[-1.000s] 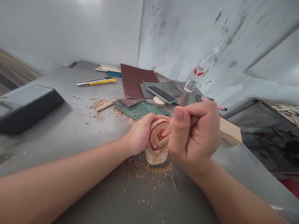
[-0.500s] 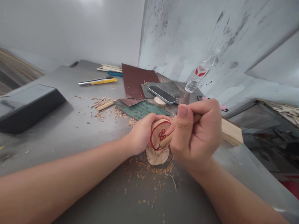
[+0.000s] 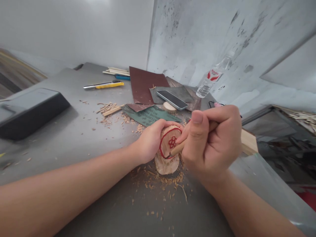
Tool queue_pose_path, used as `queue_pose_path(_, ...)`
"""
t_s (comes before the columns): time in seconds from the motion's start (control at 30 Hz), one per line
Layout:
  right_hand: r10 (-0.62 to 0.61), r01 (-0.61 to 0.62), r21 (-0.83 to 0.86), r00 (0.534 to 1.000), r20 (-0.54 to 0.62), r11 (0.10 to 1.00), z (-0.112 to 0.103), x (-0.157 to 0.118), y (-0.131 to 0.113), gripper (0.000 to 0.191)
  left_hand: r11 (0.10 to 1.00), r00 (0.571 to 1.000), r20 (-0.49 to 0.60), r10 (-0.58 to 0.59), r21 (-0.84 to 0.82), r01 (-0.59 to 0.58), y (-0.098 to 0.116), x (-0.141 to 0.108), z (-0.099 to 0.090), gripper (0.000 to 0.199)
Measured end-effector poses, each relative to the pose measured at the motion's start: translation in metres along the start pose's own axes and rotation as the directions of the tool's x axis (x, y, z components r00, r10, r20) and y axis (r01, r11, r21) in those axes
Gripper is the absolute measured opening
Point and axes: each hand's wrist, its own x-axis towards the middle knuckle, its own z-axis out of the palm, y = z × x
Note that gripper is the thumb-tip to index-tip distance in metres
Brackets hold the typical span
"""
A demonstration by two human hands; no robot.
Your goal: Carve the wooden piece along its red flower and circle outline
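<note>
My left hand (image 3: 151,141) is wrapped round the far left side of a round wood slice (image 3: 166,143), which is tilted towards me. A red ring and a small red flower mark its face. Beneath it lies a second pale wood piece (image 3: 167,166). My right hand (image 3: 212,141) is closed round the wooden handle of a carving tool (image 3: 177,148). The tool's dark tip touches the slice near the lower edge of the red ring. Part of the handle is hidden in my fist.
Wood shavings (image 3: 160,181) are strewn round the slice. Beyond are green sandpaper (image 3: 150,116), a brown sandpaper sheet (image 3: 145,84), a phone (image 3: 172,99) resting partly on a wood disc (image 3: 169,107), a yellow utility knife (image 3: 106,85), a water bottle (image 3: 209,79) and a dark box (image 3: 32,113).
My right hand has shifted slightly to the right, and the tool tip has moved a little right and up along the red ring. The left hand keeps its hold on the slice.
</note>
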Motion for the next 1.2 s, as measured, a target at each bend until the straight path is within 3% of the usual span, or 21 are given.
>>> queue_pose_path(0.37,-0.003,0.003,0.050,1.000,-0.002,0.999,0.001,-0.002,0.002,0.018,0.999,0.999,-0.030,-0.042,-0.009,0.042,0.000,-0.001,0.002,0.036)
queue_pose_path(0.73,-0.081,0.081,-0.063,0.997,0.005,0.995,0.000,0.000,0.002,0.017,0.999,0.999,-0.035,-0.026,-0.032,0.025,0.003,-0.001,0.003,0.032)
queue_pose_path(1.03,0.066,-0.077,0.118,0.994,0.088,0.990,0.009,-0.005,0.008,0.017,0.999,0.999,-0.041,-0.015,-0.040,0.014,-0.002,-0.001,-0.001,0.030)
queue_pose_path(1.2,-0.045,0.029,0.086,0.980,0.194,0.996,0.009,-0.009,0.007,0.016,0.999,0.977,-0.208,-0.054,0.000,0.055,0.004,-0.005,0.005,0.028)
